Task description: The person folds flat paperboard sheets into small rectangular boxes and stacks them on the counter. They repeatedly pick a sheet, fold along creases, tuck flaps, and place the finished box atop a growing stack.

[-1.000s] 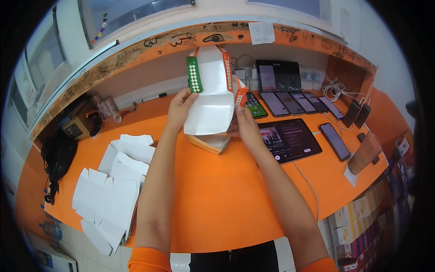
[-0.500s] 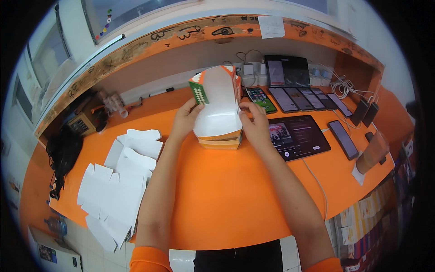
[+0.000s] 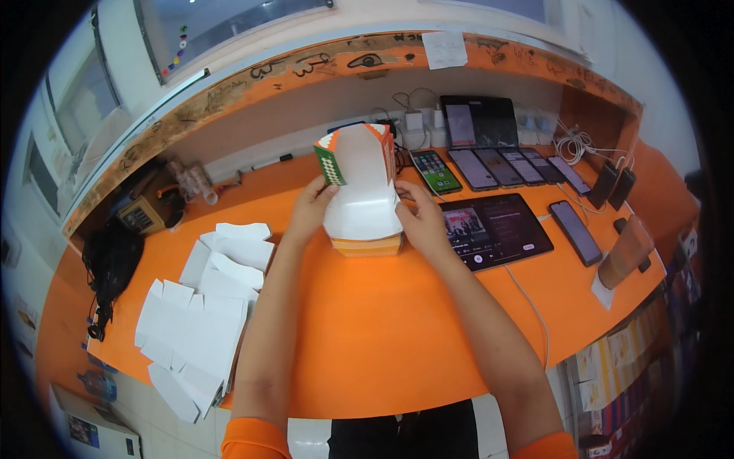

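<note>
A white cardboard box with orange and green printed edges stands half folded on the orange counter. My left hand grips its left side wall near the green flap. My right hand presses against its right side. The box rests on another folded orange-edged box beneath it. The box's lid panel rises upright at the back.
Flat white box blanks lie piled at the left. A tablet and several phones lie at the right, with chargers and cables behind. A black bag sits at the far left.
The open box has been drawn closer and folded inward; its sides now stand up between my hands. Both hands moved from the flaps to its side walls.
</note>
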Motion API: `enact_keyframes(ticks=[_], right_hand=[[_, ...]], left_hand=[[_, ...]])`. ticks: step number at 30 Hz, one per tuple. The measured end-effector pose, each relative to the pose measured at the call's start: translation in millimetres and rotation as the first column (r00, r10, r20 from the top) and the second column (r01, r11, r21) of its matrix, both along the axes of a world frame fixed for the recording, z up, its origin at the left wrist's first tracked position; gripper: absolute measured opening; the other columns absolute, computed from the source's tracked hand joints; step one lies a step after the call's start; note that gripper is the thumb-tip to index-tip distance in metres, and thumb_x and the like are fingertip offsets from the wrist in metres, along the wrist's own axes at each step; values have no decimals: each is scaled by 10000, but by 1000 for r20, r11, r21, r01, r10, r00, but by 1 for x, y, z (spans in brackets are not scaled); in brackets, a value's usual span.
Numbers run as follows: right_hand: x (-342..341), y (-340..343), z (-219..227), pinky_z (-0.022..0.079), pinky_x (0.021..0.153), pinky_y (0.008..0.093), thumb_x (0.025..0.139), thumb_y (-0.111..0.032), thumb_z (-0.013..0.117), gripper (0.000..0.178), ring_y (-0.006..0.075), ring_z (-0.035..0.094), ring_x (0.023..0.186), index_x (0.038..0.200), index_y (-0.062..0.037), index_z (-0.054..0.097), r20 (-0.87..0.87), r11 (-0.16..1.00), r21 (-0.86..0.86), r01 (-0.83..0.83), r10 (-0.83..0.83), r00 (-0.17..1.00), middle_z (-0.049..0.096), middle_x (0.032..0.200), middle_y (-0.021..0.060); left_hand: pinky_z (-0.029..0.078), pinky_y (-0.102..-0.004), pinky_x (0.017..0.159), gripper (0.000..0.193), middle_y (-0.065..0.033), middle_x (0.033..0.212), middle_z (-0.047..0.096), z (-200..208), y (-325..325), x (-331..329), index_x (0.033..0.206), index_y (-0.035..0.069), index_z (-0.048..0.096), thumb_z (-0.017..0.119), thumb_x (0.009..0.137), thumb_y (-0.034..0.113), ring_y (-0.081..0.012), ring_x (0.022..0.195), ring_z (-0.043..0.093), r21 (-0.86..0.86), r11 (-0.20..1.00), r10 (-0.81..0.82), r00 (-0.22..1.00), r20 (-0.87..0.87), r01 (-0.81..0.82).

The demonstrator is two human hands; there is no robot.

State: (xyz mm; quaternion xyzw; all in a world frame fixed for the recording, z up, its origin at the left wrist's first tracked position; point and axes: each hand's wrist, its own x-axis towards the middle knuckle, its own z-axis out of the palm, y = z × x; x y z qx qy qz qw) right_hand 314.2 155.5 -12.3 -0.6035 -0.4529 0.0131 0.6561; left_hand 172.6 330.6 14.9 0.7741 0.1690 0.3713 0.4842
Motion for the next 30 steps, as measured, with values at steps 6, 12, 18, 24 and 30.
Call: enact_keyframes(ticks=[6,12,18,24,30], right_hand=[[0,-7,5,505,784,348,862,-66,507,445,278,662,831,1301,-58,582,-98,993,-86,-76,68,993,659,986,242],[-5,-8,12,495,870,370,874,-110,489,463,328,653,930,1329,-64,562,-40,979,-197,-55,48,998,665,1030,225],[2,2,15,451,974,359,831,-48,491,490,326,607,1106,1315,-46,573,42,992,-118,-54,59,997,641,1186,193],[23,2,38,462,946,286,705,102,432,695,243,611,1136,1371,-63,547,-104,908,-334,-252,230,968,633,1254,164],[18,12,38,442,967,302,756,65,457,603,239,606,1125,1340,-50,556,-85,898,-369,-240,225,971,636,1226,152]], left_hand=[[433,-261,918,305,-16,1150,633,-3,4,-15,1260,21,591,539,1002,173,-101,1036,554,-15,999,-51,999,6,51],[424,-259,929,318,-14,1174,626,-8,-1,-19,1273,12,578,549,1005,178,-92,1053,543,-42,994,-99,990,99,104],[354,-303,1048,401,-34,1314,569,-16,-6,-24,1348,18,518,518,1016,243,-131,1205,498,-178,980,-85,996,25,88],[374,-280,1011,371,-9,1214,617,-23,-9,-25,1285,26,579,553,1008,272,-98,1130,519,-144,968,-184,972,150,205],[381,-277,1002,375,-6,1208,623,-28,3,-22,1264,26,596,571,999,291,-95,1125,525,-205,957,-182,974,135,207]])
